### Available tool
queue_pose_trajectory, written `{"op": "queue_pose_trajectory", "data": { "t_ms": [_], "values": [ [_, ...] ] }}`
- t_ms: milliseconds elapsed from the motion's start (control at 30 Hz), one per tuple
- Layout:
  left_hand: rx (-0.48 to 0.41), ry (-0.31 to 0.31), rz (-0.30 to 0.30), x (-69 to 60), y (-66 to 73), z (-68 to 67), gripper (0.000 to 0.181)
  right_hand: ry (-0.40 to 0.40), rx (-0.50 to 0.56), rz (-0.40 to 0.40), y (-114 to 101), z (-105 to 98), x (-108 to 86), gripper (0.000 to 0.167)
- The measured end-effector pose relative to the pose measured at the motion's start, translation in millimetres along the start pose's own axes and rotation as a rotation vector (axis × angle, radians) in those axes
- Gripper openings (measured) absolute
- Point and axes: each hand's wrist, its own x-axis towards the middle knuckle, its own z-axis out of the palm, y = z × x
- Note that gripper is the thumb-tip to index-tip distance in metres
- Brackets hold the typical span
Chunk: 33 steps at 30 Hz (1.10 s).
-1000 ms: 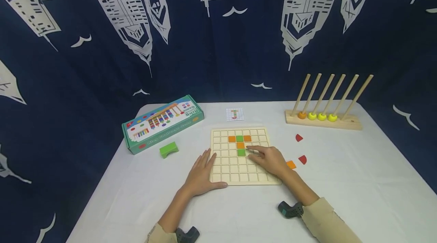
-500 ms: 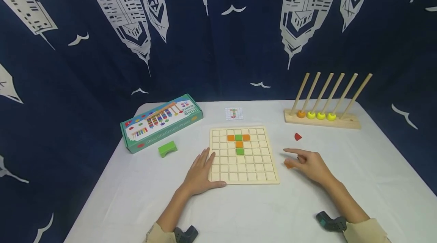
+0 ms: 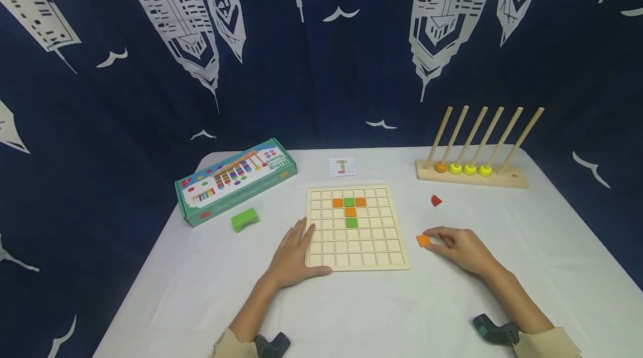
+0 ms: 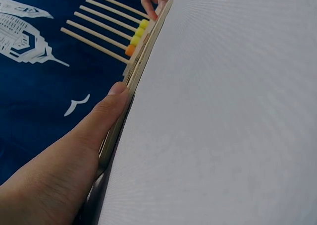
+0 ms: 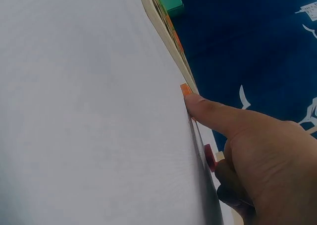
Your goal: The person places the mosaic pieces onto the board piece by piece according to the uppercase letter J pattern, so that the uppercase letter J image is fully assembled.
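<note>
A wooden grid board point(image 3: 374, 246) lies flat on the table. In its upper cells sit several square tiles, a row of orange, green point(image 3: 349, 202) and orange, with an orange tile point(image 3: 350, 212) and a green tile point(image 3: 351, 223) below. My left hand point(image 3: 291, 260), fingers straight, rests along the board's left edge, thumb at the near edge. To the right of the board, my right hand point(image 3: 464, 249) pinches an orange tile point(image 3: 423, 241) between thumb and index finger, low at the table. In the right wrist view a red piece point(image 5: 210, 158) shows beside the curled fingers; whether they touch it, I cannot tell.
A red piece point(image 3: 436, 200) lies beyond my right hand. Behind stands a wooden peg rack point(image 3: 472, 177) with orange and yellow rings. A small pattern card point(image 3: 342, 167) lies behind the board. A green box point(image 3: 236, 179) and a green arched block point(image 3: 245, 219) are at left.
My right hand has left the tiles on the board, moved right and taken hold of the loose orange tile. The nearer red piece is now hidden from the head view. My left hand stays put.
</note>
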Motion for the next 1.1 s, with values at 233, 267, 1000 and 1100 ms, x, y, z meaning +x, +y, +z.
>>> {"op": "queue_pose_trajectory", "data": {
  "t_ms": [233,267,1000,1100],
  "values": [
    [0.007,-0.013,-0.014,0.6,-1.3,1.6,0.112,0.084,0.013,-0.032,-6.9,6.5,2.8,0.026],
    [0.006,-0.012,-0.013,0.6,-1.4,1.8,0.112,0.095,0.015,-0.038,-8.7,7.9,4.3,0.027],
    [0.003,-0.004,-0.017,0.7,-2.6,1.9,0.112,0.057,0.049,-0.220,-89.8,65.6,63.3,0.031],
    [0.012,-0.015,-0.022,0.9,-2.4,1.8,0.112,0.027,0.028,-0.235,-93.6,70.6,66.7,0.031]
  ]
}}
